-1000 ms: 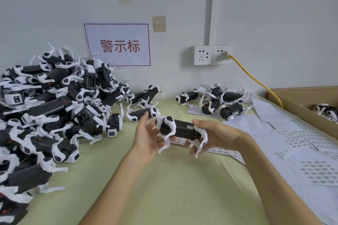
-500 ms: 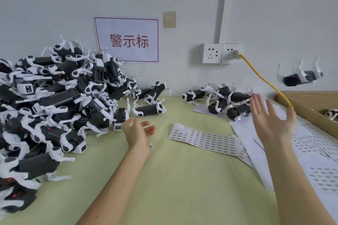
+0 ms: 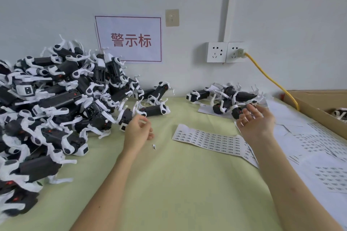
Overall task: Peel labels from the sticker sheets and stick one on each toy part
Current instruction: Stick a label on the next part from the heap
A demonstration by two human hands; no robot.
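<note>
A large heap of black-and-white toy parts (image 3: pixel 56 107) fills the left of the green table. My left hand (image 3: pixel 138 133) hovers at the heap's right edge with fingers loosely curled and nothing in it. One small peeled label (image 3: pixel 154 146) shows just below that hand; whether it hangs from a finger or lies on the table I cannot tell. A long sticker sheet (image 3: pixel 210 139) lies flat between my hands. My right hand (image 3: pixel 256 123) is palm-up with fingers apart and empty, just in front of a small group of toy parts (image 3: pixel 223 99) by the wall.
An open cardboard box (image 3: pixel 317 108) stands at the right with a toy part (image 3: pixel 340 114) inside. More sticker sheets (image 3: pixel 319 155) cover the table's right side. A yellow cable (image 3: pixel 272 80) runs from the wall sockets (image 3: pixel 225 52) towards the box. A paper sign (image 3: pixel 129 39) hangs on the wall.
Both hands held one toy part a second ago; my right hand threw it towards the box, and it is gone from the air. My right hand has drawn back and turned palm-up.
</note>
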